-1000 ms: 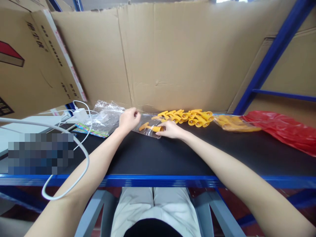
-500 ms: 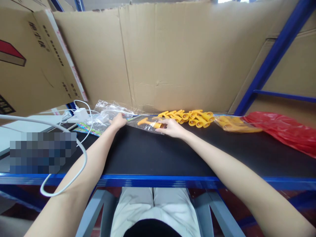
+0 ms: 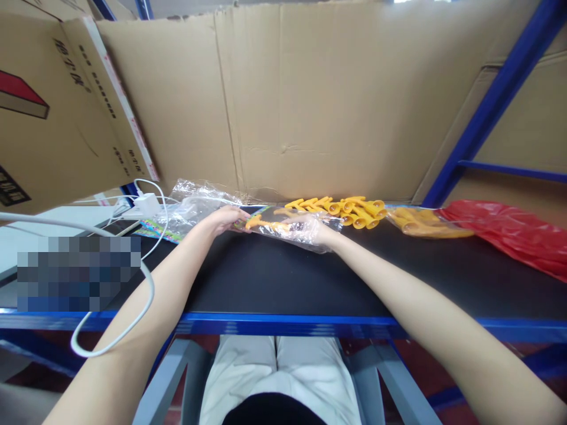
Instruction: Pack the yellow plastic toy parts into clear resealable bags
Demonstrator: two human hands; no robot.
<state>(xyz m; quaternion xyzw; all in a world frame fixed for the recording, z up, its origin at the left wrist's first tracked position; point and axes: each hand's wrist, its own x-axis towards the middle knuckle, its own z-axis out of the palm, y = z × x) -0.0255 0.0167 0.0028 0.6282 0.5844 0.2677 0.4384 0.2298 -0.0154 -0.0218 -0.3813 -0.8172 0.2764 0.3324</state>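
My left hand (image 3: 228, 219) is closed on the left end of a clear plastic bag (image 3: 290, 237), whose edge there shows a coloured print. Through the film shows a yellow T-handled plastic piece (image 3: 254, 222). My right hand (image 3: 308, 227) is seen through the clear film, its fingers closed around the other end of that piece. Glare on the plastic partly hides those fingers. Behind and to the right of it lies a pile of yellow T-handled pieces with hollow round ends (image 3: 354, 211).
Clear bags with colourful printing (image 3: 188, 206) lie at left, beside a white charger (image 3: 148, 205) and loose cables. A filled bag of yellow pieces (image 3: 420, 224) and a red plastic bag (image 3: 505, 233) lie at right. Cardboard (image 3: 328, 100) stands behind the black tabletop (image 3: 283, 283).
My left hand has moved right from the stacked bags onto the left end of the single bag. The film now extends over my right hand, past the wrist.
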